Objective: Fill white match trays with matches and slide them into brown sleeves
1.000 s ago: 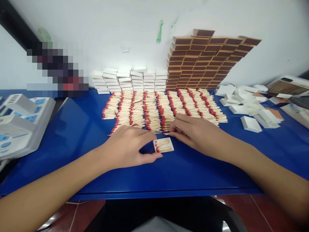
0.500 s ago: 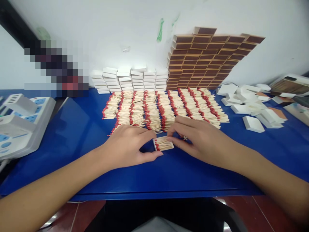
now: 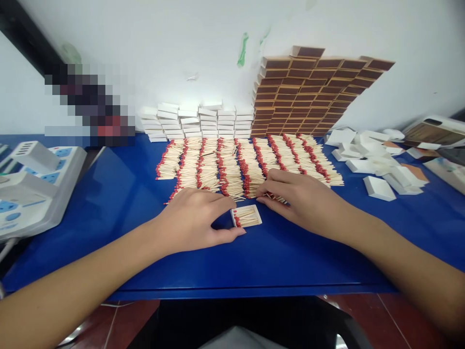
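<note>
A small white matchbox tray (image 3: pixel 259 214) lies on the blue table with a few red-headed matches inside, heads to the left. My left hand (image 3: pixel 203 215) grips the tray's left end between thumb and fingers. Just right of the tray, my right hand (image 3: pixel 294 194) is at the near edge of the matches spread in rows (image 3: pixel 230 169). Its thumb and fingers are closed around several matches (image 3: pixel 278 198), whose heads and sticks show in the gap between them. The fingertips partly cover these matches.
White trays (image 3: pixel 207 118) are stacked along the wall, beside a tall stack of brown-sided matchboxes (image 3: pixel 305 92). Loose white trays (image 3: pixel 378 152) lie piled at right. A power strip (image 3: pixel 60 189) with plugs sits at left. The table's front edge (image 3: pixel 254 293) runs close to me.
My right hand has moved slightly right and away from the tray to the near edge of the match rows. My left hand stays on the tray. The view has shifted slightly.
</note>
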Tool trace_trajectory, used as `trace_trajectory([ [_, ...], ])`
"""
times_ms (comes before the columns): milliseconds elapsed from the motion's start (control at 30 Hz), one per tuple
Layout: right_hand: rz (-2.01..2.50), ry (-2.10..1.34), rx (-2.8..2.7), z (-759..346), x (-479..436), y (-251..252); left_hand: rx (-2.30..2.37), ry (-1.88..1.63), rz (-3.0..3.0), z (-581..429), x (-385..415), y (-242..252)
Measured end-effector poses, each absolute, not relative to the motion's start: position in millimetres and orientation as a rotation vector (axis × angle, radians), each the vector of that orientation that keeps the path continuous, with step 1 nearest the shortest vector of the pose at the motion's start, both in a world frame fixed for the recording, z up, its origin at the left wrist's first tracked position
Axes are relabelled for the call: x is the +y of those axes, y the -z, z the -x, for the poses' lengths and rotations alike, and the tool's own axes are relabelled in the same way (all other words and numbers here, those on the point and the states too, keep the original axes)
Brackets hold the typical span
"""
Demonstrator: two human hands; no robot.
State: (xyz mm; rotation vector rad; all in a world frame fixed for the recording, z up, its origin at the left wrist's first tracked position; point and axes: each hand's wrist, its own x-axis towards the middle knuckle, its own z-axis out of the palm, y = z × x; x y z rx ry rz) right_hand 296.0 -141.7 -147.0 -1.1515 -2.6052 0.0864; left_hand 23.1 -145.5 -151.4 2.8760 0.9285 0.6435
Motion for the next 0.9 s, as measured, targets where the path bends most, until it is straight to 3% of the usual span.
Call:
trace_trajectory([
  [900,1.139,-0.099,-2.645,-292.3,-138.6,150.6,0.922,-0.605,-2.871,-23.3,-145.7,152.2],
])
